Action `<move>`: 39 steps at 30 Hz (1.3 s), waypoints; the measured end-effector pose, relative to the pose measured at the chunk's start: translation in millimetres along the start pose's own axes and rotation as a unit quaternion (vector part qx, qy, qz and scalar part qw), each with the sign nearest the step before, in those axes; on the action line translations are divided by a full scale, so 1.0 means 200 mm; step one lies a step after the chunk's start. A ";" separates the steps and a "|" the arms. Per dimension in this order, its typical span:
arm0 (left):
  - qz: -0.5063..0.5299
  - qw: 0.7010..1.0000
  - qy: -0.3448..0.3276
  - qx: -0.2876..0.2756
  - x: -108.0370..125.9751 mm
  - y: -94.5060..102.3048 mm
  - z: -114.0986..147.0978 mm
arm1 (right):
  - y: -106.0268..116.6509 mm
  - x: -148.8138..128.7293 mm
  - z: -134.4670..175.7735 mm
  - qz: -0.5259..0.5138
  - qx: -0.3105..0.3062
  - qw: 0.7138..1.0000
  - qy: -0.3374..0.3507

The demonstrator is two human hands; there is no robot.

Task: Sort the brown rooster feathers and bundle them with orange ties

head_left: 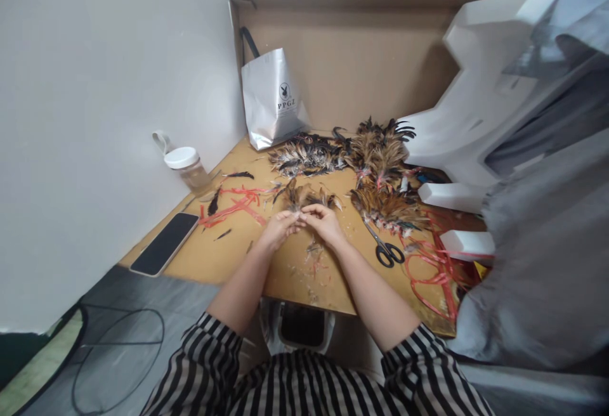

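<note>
My left hand (281,228) and my right hand (325,223) meet over the middle of the wooden table (285,276). Both are closed, thumbs and fingertips pinched together at the quill ends of a small bunch of brown feathers (297,195). The feathers fan out beyond the fingers, away from me. What lies right between the fingertips is too small to make out. Below my hands are loose bits of feather fluff (314,252). Scissors with black handles (389,254) rest to the right of my right hand, blades touching a pile of brown feathers (390,208).
More feather piles (309,155) lie at the back, near a silver bag (269,99). Red plastic strips (238,205) are on the left, with more red ribbon (440,276) on the right. A phone (165,245) and a lidded jar (190,172) stand left. White foam pieces (469,245) edge the right.
</note>
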State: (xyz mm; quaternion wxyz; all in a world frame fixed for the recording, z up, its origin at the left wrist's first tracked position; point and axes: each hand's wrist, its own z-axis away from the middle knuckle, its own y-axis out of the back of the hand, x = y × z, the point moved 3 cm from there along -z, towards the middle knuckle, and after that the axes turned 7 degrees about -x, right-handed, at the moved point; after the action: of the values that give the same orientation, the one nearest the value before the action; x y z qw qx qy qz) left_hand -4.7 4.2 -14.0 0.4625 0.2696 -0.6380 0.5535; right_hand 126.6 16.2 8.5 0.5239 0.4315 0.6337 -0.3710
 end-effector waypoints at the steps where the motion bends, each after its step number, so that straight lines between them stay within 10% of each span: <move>1: 0.031 1.000 -0.002 0.001 0.00 0.01 0.00 | -0.01 -0.01 0.00 0.040 -0.003 0.999 0.023; 9: 0.107 0.994 0.012 -0.013 -0.01 0.02 -0.01 | -0.04 -0.10 0.06 0.369 -0.010 0.914 0.166; 25: 0.031 0.999 0.019 -0.026 -0.02 -0.03 0.01 | -0.04 -0.10 0.07 0.496 0.010 0.857 0.138; 39: -0.001 0.998 -0.066 0.013 0.09 -0.03 0.03 | 0.01 -0.06 0.04 0.351 0.033 0.929 0.113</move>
State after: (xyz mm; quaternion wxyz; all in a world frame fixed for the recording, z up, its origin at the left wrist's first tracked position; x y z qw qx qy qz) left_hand -8.0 0.5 4.2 0.4161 0.3120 -0.6601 0.5420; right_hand 131.2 8.2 18.7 0.5310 0.6824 0.4842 -0.1336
